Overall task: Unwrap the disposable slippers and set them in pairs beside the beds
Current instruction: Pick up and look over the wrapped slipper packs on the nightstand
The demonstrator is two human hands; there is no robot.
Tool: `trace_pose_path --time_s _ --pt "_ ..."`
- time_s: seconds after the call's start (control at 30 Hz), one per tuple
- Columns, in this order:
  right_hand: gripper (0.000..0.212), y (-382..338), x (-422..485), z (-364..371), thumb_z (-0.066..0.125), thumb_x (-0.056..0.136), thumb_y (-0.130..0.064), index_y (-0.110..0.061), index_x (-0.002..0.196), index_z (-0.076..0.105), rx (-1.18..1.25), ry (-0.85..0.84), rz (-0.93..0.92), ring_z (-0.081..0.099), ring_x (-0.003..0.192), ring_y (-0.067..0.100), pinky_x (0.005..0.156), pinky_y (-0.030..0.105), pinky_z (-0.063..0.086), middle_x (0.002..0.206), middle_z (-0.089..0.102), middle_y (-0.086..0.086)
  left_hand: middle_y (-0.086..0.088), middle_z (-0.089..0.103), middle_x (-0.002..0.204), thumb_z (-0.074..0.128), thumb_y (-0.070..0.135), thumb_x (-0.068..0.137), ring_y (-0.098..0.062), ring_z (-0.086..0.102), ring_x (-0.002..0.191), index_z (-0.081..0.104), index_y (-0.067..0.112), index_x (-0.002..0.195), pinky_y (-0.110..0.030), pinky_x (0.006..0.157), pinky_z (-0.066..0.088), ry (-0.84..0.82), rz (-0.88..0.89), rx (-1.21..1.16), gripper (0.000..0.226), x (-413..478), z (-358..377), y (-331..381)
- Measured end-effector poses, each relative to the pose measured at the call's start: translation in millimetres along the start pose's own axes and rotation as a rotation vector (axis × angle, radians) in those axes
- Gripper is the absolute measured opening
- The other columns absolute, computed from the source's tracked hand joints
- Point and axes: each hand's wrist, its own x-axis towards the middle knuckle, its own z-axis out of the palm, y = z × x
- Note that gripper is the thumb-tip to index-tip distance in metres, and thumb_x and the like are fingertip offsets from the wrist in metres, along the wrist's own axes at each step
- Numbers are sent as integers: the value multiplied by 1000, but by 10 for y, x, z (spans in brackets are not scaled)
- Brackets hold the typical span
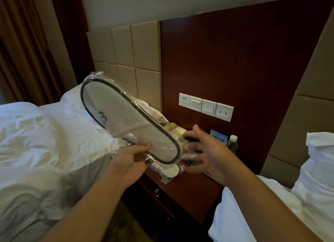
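A pack of white disposable slippers [126, 119] with dark trim, still in clear plastic wrap, is held up at a slant over the gap between two beds. My left hand [130, 162] grips its lower end, thumb on top. My right hand [204, 151] hovers just right of the pack, fingers spread, holding nothing. A second wrapped slipper pack [169, 171] lies on the dark wooden nightstand [191, 193] below the held one. The left bed [36, 151] and the right bed [253, 214] have white linen.
On the nightstand stand a beige telephone [178, 131], a water bottle [232, 144] and a small blue card [218, 137]. A row of wall switches [206, 106] sits on the wooden panel. A white pillow [318, 166] lies at far right. Curtains hang at the left.
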Motion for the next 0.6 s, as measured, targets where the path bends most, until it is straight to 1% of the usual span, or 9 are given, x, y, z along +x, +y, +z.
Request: trace_pose_path --time_s 0.07,0.13,0.17,0.3,0.37,0.43,0.5,0.53,0.6 --pt "63 37 12 74 64 79 -62 -23 127 59 69 -203 196 64 111 40 85 52 56 124 66 17 -12 74 94 61 -11 64 -29 66 95 73 6 90 -46 77 58 -27 -3 12 33 15 14 11" --pt "54 92 20 167 67 83 -51 -17 124 64 120 -295 203 63 112 40 86 49 56 124 66 19 -11 70 81 57 -9 62 -24 62 78 72 7 83 -38 61 59 -41 21 92 30 19 75 26" --pt "49 98 28 213 70 83 -44 -14 121 67 161 -282 167 65 109 38 84 47 57 121 68 18 -10 68 81 58 -10 64 -22 60 76 72 8 81 -36 60 58 -26 30 147 28 28 105 33" --pt "56 118 123 349 85 66 -11 -11 118 64 242 1 -70 73 92 28 79 40 61 111 72 13 -7 68 96 58 -9 90 -16 61 82 66 9 104 -32 66 54 215 70 380 24 60 182 3" --pt "53 147 168 391 88 63 -7 -19 111 68 198 138 -204 74 92 28 77 40 61 116 68 11 -10 73 103 63 -8 89 -19 68 89 68 5 102 -32 70 57 266 77 451 19 37 196 -61" --pt "49 163 187 404 91 61 -12 -30 102 72 101 243 -319 72 96 27 78 41 61 118 67 6 -15 76 105 77 -5 74 -25 72 93 72 2 98 -34 78 59 229 44 479 25 -41 197 -121" --pt "49 175 189 383 91 62 -19 -36 103 71 -59 306 -437 67 105 19 86 42 59 123 62 -6 -16 77 107 87 5 57 -29 73 100 76 2 98 -37 83 59 105 5 473 43 -126 165 -150" --pt "48 179 182 372 90 64 -22 -39 105 69 -155 322 -506 63 110 10 89 37 57 125 57 -17 -15 77 108 88 10 56 -29 73 102 78 5 98 -37 82 59 30 -11 444 44 -159 151 -158" --pt "50 178 144 381 88 68 -28 -49 106 62 -328 327 -634 52 114 -10 90 19 54 122 45 -36 -12 77 108 82 18 70 -24 74 99 80 12 98 -35 78 59 -79 -3 262 28 -216 144 -171"
